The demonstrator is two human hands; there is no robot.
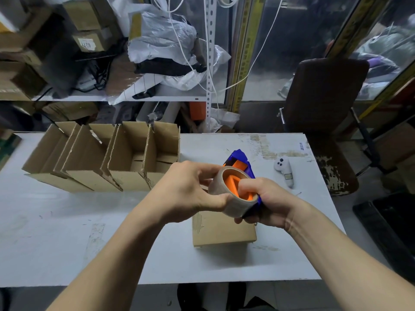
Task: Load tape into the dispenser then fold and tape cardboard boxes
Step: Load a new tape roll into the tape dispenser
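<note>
A roll of brown tape [235, 205] sits on the orange hub of a blue tape dispenser [241, 159], held above the table. My left hand [186, 191] pinches the roll's outer face between thumb and fingers. My right hand [267, 200] grips the dispenser from below, with its thumb pressed into the orange hub. Under both hands a closed cardboard box [222, 227] lies flat on the white table [67, 232]. Several open cardboard boxes [125, 158] stand in a row at the table's far left.
A small white remote-like device [285, 171] lies on the table right of the dispenser. A dark chair [323, 108] stands beyond the table's right corner. Cluttered shelves with boxes, bags and cables fill the background.
</note>
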